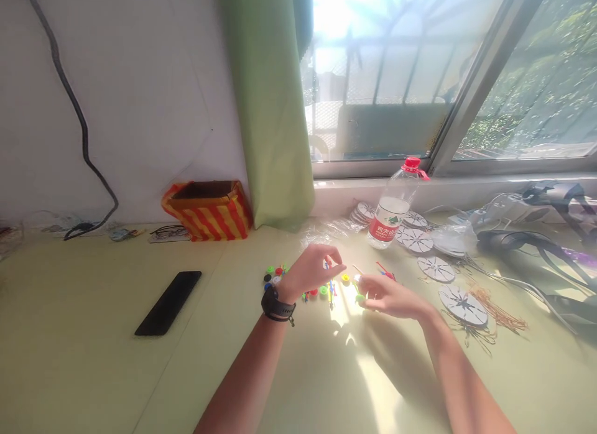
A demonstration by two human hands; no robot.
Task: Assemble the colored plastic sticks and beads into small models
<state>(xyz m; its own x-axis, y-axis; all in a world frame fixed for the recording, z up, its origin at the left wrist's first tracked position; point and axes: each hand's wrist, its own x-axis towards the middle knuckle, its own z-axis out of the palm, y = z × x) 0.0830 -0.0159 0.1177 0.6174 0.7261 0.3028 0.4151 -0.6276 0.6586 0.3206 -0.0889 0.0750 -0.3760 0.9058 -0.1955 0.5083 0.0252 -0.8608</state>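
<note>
A: How is the left hand (308,271) held?
B: It is arched palm-down, its fingers bent and its fingertips turned toward the right hand (394,295). Whether anything is pinched there cannot be told. A dark watch (277,304) is worn at its wrist.

A: And the right hand?
B: Its fingers are curled, with thumb and forefinger spread apart at the tips. A green round piece (359,298) is seen right at the thumb tip, and a small white piece (357,278) at the forefinger; whether either is gripped cannot be told.

A: Where are the other small pieces placed?
B: A yellow round piece (345,278) is set between the two hands, near the left fingertips. Thin blue and yellow sticks (331,291) are seen just below those fingertips. More coloured round pieces (323,291) are scattered under the left hand and past its wrist side, partly hidden by it. Some red sticks (386,271) are laid just beyond the right hand.

A: What is found farther from the hands?
B: A clear bottle with a red label (392,213) is stood beyond the right hand. Patterned white discs (463,306) are spread to that hand's right. Well to the left of the left hand, a flat black slab (168,303) is laid on the table (224,372); beyond it, a striped box (208,216) is placed.
</note>
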